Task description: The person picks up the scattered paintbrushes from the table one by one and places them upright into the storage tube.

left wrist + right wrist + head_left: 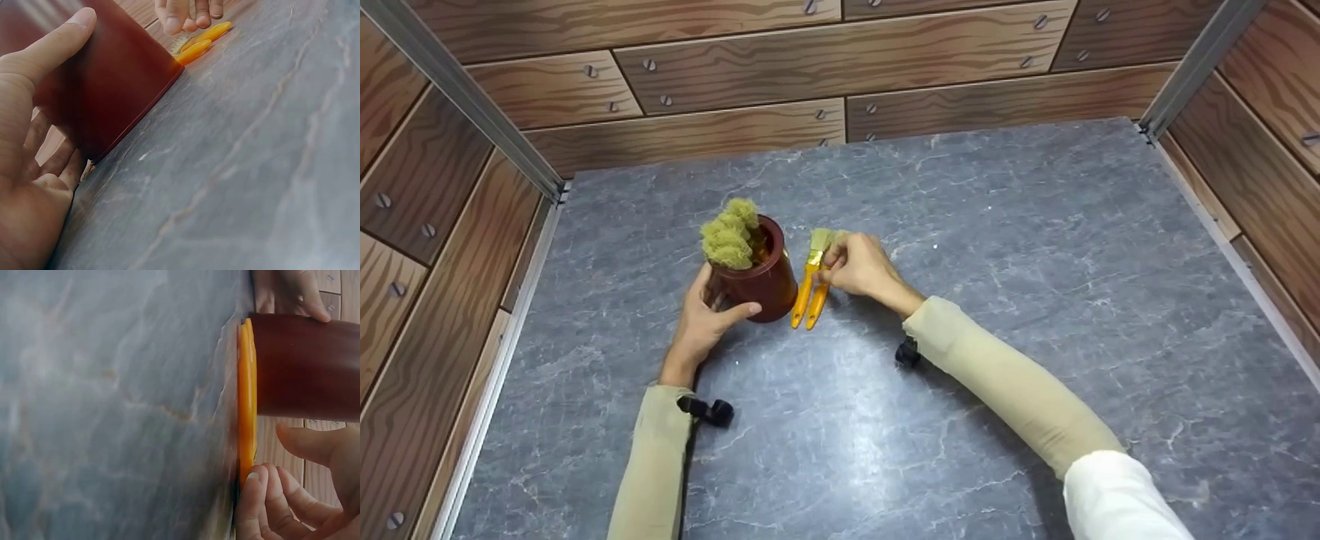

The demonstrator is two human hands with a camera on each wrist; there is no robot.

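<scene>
A dark red cylindrical pot (pixel 757 289) stands on the table, with fuzzy yellow-green bristle heads (pixel 727 240) rising from its mouth. My left hand (pixel 697 319) grips the pot, thumb across its side and fingers around the far side. Just right of the pot, two paintbrushes (pixel 802 296) with orange handles lie side by side, pale bristles pointing away from me. Over the right one is my right hand (pixel 859 262), fingertips right at the brush. In the right wrist view, the thumb (pixel 309 441) stands apart from the fingers and the orange handle (pixel 247 399).
The grey marbled table (pixel 1035 247) is bounded by wood-patterned panels (pixel 840 64) at the back and both sides. Metal posts (pixel 1192 67) rise at the back corners. A small black wrist camera (pixel 709 411) sits at each cuff.
</scene>
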